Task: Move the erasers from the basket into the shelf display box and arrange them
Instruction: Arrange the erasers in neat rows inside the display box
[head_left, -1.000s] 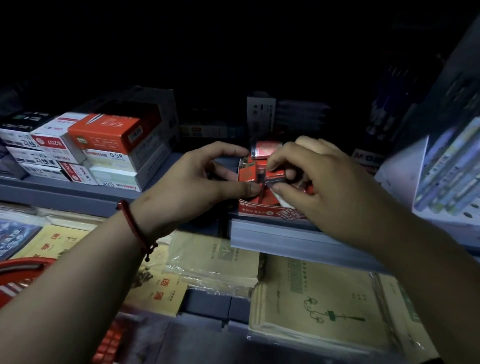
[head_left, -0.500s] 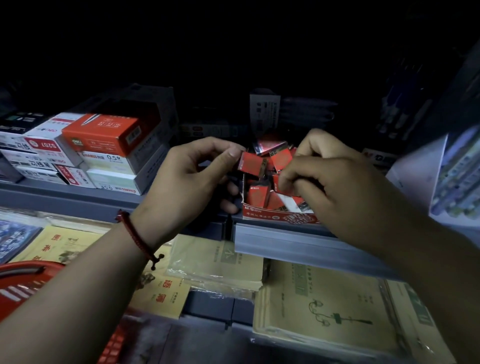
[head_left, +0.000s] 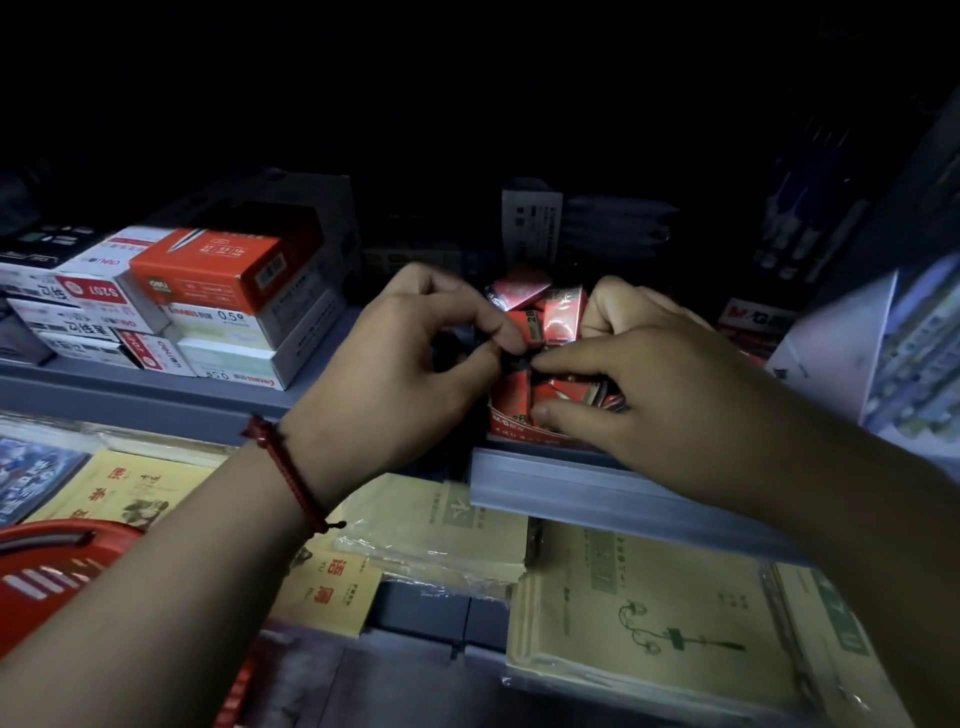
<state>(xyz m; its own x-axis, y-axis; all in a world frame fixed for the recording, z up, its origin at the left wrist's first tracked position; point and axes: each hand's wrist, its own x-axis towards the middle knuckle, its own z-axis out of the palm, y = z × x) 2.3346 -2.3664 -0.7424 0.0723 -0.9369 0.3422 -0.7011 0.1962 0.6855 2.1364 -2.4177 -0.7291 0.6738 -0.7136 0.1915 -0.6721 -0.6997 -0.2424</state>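
Frankly, the shelf back is lost in darkness, and the red basket is cut off lower left. My right hand hides half the display box of red erasers. My left hand pinches one dark eraser above it, the right fingertips meeting it; that grip I cannot tell.

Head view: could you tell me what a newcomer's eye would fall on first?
The left hand and right hand meet over bright red erasers jumbled in a display box on the shelf. A red basket sits at lower left, and an orange-red box lies at upper left.
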